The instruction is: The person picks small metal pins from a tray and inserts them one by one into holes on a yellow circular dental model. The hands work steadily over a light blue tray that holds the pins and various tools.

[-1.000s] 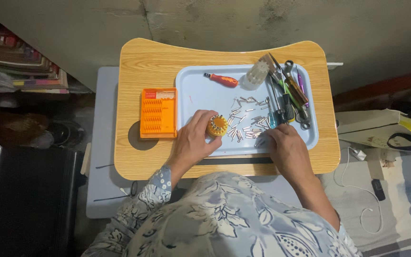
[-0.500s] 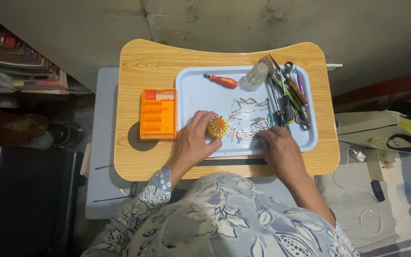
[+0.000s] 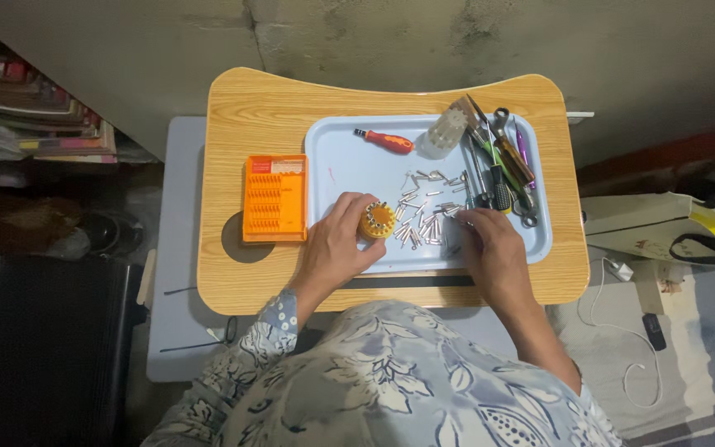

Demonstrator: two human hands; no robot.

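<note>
- The left hand (image 3: 337,248) stays curled around the round orange bit holder (image 3: 376,220), near the tray's (image 3: 341,153) middle.
- The right hand (image 3: 490,252) has slid left onto the small metal bits (image 3: 424,219); fingers bent, grip unclear.

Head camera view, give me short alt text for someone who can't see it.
A person's left hand grips a round orange bit holder on a pale blue tray, while the right hand touches scattered silver bits. An orange case lies left.

Our left hand (image 3: 337,248) curls, fingers bent around a grip; our right hand (image 3: 494,252) lies palm down, fingertips pinched forward.
</note>
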